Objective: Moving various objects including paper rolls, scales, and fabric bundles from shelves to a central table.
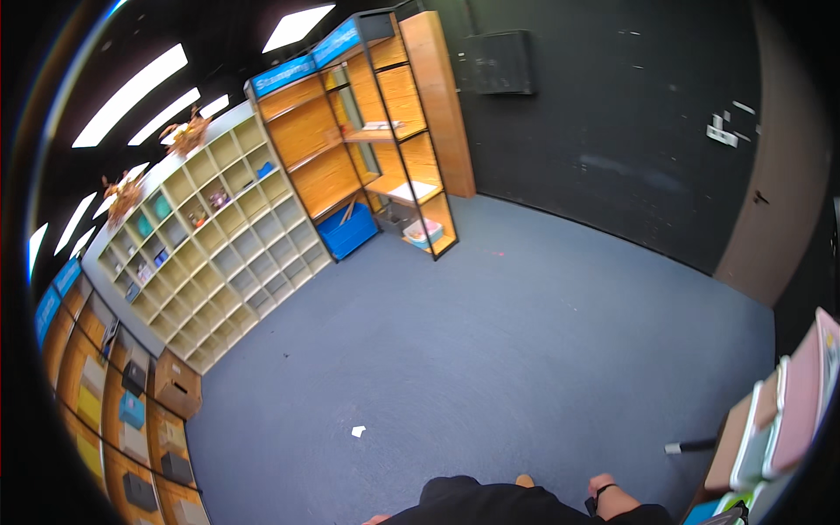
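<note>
My right hand (600, 483) hangs low beside my body, a dark band (602, 493) around its wrist. It looks curled, but the fingers are foreshortened and mostly hidden, and no object shows in it. Only a sliver of my left hand (378, 520) appears at the bottom edge, its fingers out of sight. Between them are my dark clothing (490, 506) and the tan tip of a shoe (524, 480). Nearest to my right hand, though apart from it, stand the stacked pastel bins (759, 437) at the lower right.
Blue-grey floor (490, 350) spreads ahead, with a white scrap (358, 431) on it. A pale cubby shelf (236, 236) and wooden shelving (302, 149) with a blue bin (348, 231) stand beyond. Boxes fill shelves (109, 385) at left, beside a cardboard box (178, 385). A door (759, 175) is at right.
</note>
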